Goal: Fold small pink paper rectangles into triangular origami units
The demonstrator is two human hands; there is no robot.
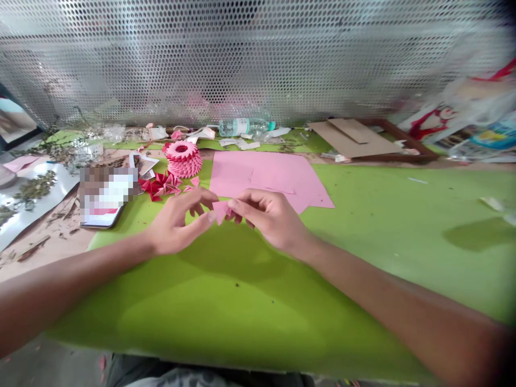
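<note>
A small folded pink paper piece [220,209] is held up over the green table, between my two hands. My right hand [268,215] pinches its right side between thumb and fingers. At its left edge are the thumb and index fingertips of my left hand [173,217], lightly gripping it. Behind my left hand stands a round pink model of interlocked folded paper pieces [184,160], with a hole in its top. Loose red and pink folded pieces [161,185] lie in front of it. Pink paper sheets [274,172] lie flat just beyond my hands.
A phone [107,199] lies at the left, near dried plant bits [38,188]. Along the back are a plastic bottle [245,127], paper scraps and cardboard [355,140] on a brown frame. Perforated metal [258,59] walls off the far side. Plastic bags [463,118] sit back right.
</note>
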